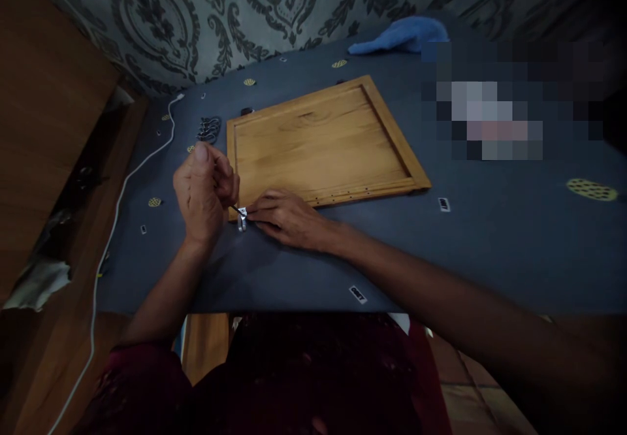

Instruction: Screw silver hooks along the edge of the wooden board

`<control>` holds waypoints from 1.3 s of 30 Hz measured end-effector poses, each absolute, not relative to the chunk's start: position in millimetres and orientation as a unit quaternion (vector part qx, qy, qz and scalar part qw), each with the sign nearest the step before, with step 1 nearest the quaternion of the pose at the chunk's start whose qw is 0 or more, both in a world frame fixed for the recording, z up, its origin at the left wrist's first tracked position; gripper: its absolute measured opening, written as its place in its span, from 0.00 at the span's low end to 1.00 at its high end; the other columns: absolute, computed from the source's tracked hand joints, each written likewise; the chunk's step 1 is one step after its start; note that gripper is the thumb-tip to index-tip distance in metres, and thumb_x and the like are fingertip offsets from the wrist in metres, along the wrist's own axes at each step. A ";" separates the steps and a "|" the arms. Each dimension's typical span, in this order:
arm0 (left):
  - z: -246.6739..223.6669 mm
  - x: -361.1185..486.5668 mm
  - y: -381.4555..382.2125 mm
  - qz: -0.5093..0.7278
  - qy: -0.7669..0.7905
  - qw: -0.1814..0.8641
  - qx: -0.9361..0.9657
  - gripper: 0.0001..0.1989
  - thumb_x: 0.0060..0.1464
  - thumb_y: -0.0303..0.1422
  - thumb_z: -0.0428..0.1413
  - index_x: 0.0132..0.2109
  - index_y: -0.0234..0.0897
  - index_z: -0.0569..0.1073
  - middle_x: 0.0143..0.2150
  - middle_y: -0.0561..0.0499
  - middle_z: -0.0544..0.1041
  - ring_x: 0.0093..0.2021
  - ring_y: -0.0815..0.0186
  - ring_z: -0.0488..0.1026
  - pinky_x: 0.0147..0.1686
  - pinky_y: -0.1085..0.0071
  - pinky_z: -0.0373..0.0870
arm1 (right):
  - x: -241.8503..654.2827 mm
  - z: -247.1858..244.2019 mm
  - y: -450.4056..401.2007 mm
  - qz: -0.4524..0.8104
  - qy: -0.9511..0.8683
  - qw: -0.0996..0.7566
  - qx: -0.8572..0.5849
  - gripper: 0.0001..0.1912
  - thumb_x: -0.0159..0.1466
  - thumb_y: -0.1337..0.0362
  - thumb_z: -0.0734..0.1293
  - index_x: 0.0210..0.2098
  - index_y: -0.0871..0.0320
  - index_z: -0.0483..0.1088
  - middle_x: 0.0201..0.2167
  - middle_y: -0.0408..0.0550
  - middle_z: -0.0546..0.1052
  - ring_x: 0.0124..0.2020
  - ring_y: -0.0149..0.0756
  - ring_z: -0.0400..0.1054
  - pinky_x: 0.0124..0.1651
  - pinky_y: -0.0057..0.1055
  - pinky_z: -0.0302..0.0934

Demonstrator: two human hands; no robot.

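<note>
A framed wooden panel, like a cabinet door, lies flat on the dark blue cloth. At its near left corner sits a small silver metal hinge, partly over the panel's edge. My left hand is closed in a fist around a screwdriver. Only the thin dark shaft shows, its tip at the hinge's plate; the handle is hidden in the fist. My right hand rests low along the panel's near edge, fingers together, their tips pinching the hinge's right side.
A dark coiled cable lies beyond my left hand. A white cord runs down the table's left side. At the back lies a blue cloth near the patterned wall. A blurred patch hides something at the right.
</note>
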State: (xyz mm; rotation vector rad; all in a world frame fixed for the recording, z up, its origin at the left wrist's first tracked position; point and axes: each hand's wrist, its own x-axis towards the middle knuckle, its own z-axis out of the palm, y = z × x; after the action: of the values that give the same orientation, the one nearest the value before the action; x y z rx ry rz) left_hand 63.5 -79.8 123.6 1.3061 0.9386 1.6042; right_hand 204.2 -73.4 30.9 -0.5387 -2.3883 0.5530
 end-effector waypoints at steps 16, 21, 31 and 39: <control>132.1 50.4 -75.5 0.651 0.309 0.440 0.536 0.25 0.69 0.44 0.53 0.25 0.36 0.69 0.14 0.62 0.48 0.12 0.78 0.41 0.12 0.78 0.43 | 203.3 29.4 -72.2 0.218 -0.900 0.316 -0.206 0.14 0.72 0.70 0.63 0.53 0.60 0.78 0.53 0.54 0.82 0.52 0.44 0.71 0.57 0.44 0.65; 138.1 40.7 -73.3 0.661 0.296 0.424 0.543 0.24 0.71 0.39 0.49 0.25 0.37 0.69 0.14 0.62 0.47 0.12 0.78 0.40 0.12 0.78 0.43 | 203.3 27.9 -72.1 0.232 -0.894 0.323 -0.206 0.14 0.72 0.69 0.63 0.52 0.60 0.78 0.53 0.55 0.81 0.53 0.45 0.71 0.58 0.45 0.65; 129.9 36.9 -73.4 0.670 0.332 0.439 0.498 0.26 0.73 0.43 0.45 0.26 0.38 0.66 0.15 0.61 0.47 0.13 0.77 0.42 0.16 0.77 0.42 | 201.7 29.9 -74.0 0.303 -0.832 0.403 -0.232 0.13 0.70 0.69 0.65 0.46 0.57 0.81 0.48 0.52 0.83 0.50 0.41 0.75 0.55 0.42 0.69; 116.8 22.9 -59.6 0.698 0.284 0.420 0.506 0.19 0.58 0.44 0.64 0.28 0.38 0.69 0.19 0.58 0.56 0.20 0.72 0.57 0.21 0.75 0.57 | 201.0 32.2 -70.4 0.336 -0.697 0.529 -0.348 0.14 0.70 0.65 0.63 0.45 0.59 0.81 0.43 0.52 0.84 0.44 0.38 0.78 0.46 0.32 0.71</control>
State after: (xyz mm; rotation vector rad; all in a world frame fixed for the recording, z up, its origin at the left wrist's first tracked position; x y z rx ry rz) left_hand 22.9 -59.6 116.8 1.2690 0.7113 1.7497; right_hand 201.0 -70.4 32.2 -0.8317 -1.6635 0.8027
